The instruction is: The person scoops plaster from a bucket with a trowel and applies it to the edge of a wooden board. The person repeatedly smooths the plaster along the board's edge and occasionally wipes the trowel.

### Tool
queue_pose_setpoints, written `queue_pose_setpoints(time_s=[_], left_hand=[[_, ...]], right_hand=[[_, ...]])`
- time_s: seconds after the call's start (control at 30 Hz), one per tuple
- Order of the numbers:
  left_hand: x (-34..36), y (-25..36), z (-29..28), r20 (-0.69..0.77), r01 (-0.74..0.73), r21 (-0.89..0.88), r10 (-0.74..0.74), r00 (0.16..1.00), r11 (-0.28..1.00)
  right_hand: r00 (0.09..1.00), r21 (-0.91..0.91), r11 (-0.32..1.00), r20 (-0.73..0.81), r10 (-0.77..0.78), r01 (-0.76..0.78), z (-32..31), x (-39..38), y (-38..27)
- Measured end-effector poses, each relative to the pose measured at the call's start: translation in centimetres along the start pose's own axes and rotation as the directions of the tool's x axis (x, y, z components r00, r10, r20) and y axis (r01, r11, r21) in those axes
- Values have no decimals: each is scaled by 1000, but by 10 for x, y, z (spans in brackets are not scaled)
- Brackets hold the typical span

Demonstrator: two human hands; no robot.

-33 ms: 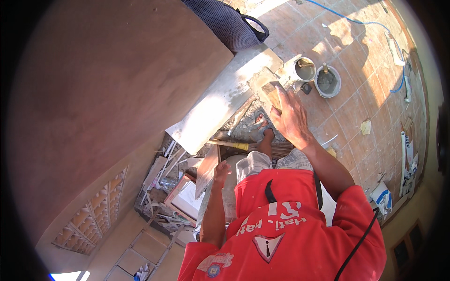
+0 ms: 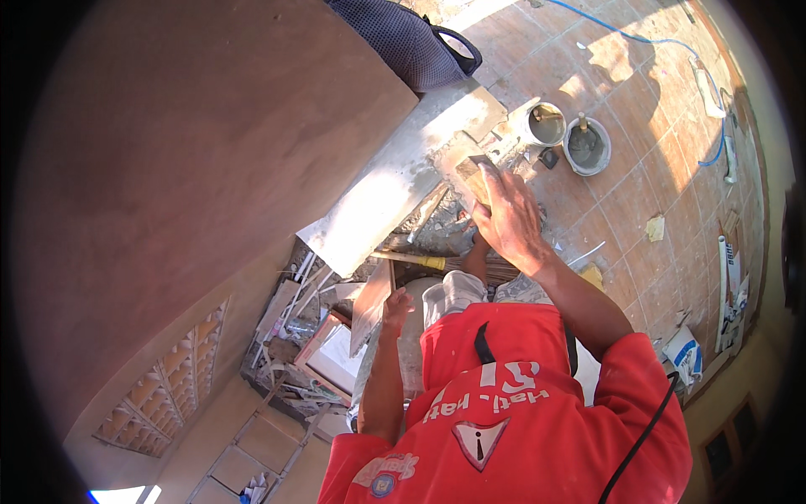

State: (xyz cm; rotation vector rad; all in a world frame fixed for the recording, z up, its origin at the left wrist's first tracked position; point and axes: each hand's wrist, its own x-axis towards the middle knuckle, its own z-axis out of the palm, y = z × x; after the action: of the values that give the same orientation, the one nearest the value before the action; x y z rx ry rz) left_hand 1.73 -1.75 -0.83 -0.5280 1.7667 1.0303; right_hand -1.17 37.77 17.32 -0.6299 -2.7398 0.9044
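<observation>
My right hand [image 2: 510,220] is closed round the wooden grip of a plastering float [image 2: 472,178]. The float lies at the near edge of a pale cement-smeared ledge [image 2: 378,202]. Its flat underside is mostly hidden. My left hand [image 2: 398,307] hangs low beside a wooden board [image 2: 369,311], fingers loosely curled, with nothing visible in them. Beyond my right hand stand a bucket of grey mortar [image 2: 547,126] and a white tub [image 2: 588,147] with mortar and a stick-like handle in it.
A brown wall [image 2: 193,109] fills the left side. A yellow-collared broom [image 2: 432,262] lies by my feet, near scrap wood and pipes [image 2: 294,294]. A dark mesh bag [image 2: 403,42] rests at the ledge's far end. A blue hose [image 2: 638,38] crosses the tiled floor [image 2: 621,202].
My right hand and the float have shifted slightly to the left along the ledge. My left hand has stayed where it was.
</observation>
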Motion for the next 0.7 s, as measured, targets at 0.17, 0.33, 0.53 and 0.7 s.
queue_pose_setpoints(time_s=[0.17,0.33,0.53,0.7], left_hand=[[3,6,1,27,-19,42,18,999,999],[-2,16,-1,-18,-106,-30,106,994,994],[8,4,-2,30,5,57,-7,1000,998],[9,-4,-9,16,-32,15,31,999,999]], right_hand=[[985,158,982,127,-119,99,11,-19,-36],[997,50,997,-49,66,-63,-25,14,5],[997,47,996,25,-75,74,13,-7,-8],[996,107,991,22,-88,86,2,-7,-30]])
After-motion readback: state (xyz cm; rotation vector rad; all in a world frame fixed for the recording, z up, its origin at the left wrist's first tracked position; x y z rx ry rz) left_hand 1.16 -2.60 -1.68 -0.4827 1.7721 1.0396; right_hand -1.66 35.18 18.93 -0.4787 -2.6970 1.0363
